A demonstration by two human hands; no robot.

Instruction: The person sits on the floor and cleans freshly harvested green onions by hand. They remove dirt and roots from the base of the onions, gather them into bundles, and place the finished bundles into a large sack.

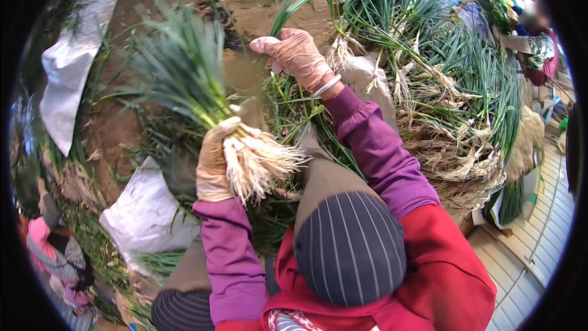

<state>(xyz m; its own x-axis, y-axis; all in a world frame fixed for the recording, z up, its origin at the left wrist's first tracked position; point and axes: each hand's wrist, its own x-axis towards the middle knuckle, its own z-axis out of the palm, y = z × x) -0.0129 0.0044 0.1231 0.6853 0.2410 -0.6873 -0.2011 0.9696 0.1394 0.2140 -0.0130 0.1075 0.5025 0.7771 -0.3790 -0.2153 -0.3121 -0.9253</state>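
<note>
My left hand (215,161), in a thin glove, is closed around a thick bunch of young green garlic (216,101). Pale roots spread to the right of that fist, while the leaves fan out up and left, blurred. Higher up, my right hand (298,57) is gloved too, with a white band (327,85) at the wrist. Its thumb and fingers are pinched on a few long green leaves (290,11) that stick out above the hand; their lower ends are hidden. Loose leaves and stalks (294,105) lie beneath both hands.
To the right is a large heap of green garlic (450,82), roots towards me. White plastic sheets (142,216) lie on the left, near loose greens. One person (537,50) is at the far right, another (55,248) at the lower left. My knee (349,248) rises below my hands.
</note>
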